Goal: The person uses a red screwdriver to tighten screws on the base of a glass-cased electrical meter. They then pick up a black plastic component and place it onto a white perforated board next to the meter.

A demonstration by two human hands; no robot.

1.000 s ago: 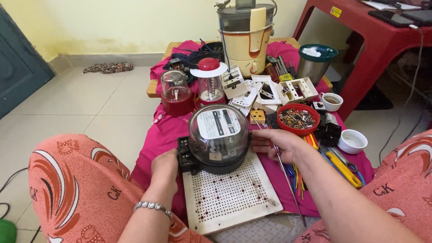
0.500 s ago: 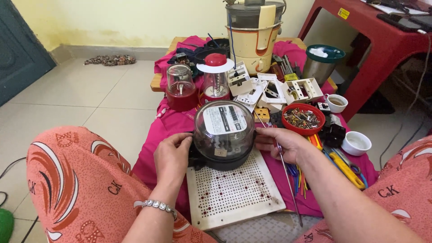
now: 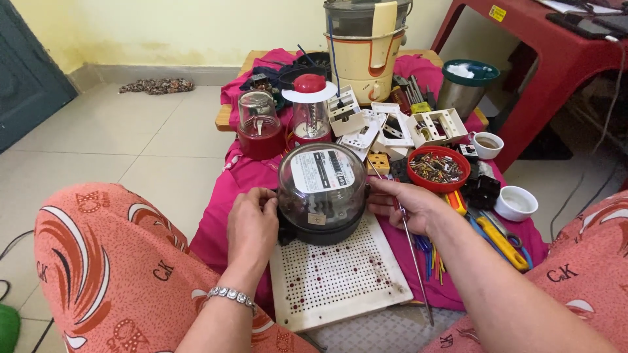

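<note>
Domed electric meter (image 3: 320,193) standing on white perforated board (image 3: 340,278), left hand (image 3: 252,225) gripping its side at nine o'clock, right hand (image 3: 409,206) holding three o'clock side plus thin screwdriver (image 3: 412,252)

The domed meter (image 3: 322,193) stands on the perforated board (image 3: 340,281), hands at its nine (image 3: 252,225) and three o'clock (image 3: 405,204), two jars (image 3: 260,124) at eleven, bowl of small parts (image 3: 438,168) at two.

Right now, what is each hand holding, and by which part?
Both hands hold the domed meter by its sides: left hand on its left edge, right hand on its right. The right hand also has a thin rod in its grip.
</note>
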